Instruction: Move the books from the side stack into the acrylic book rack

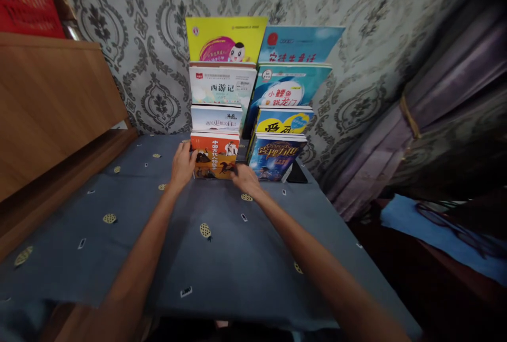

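Observation:
My left hand (pixel 184 164) is at the left edge of an orange book (pixel 216 154), its fingers bent round the side. At the lower right edge of the same book is my right hand (pixel 244 177), with its fingers curled against it. The orange book stands upright in front of a pale book (pixel 217 118), a white book (pixel 222 84) and a yellow book (pixel 227 38), stepped up in height. Beside this row, a dark blue book (pixel 277 154) fronts a yellow-and-blue book (pixel 282 120), a teal book (pixel 291 85) and a light blue book (pixel 303 43).
A grey-blue tablecloth (pixel 222 268) with pineapple prints covers the table. Patterned wallpaper (pixel 158 51) rises behind the books. A wooden cabinet (pixel 51 104) stands at left, a purple curtain (pixel 380 141) hangs at right. Glasses (pixel 447 218) lie on a blue cloth (pixel 412 220).

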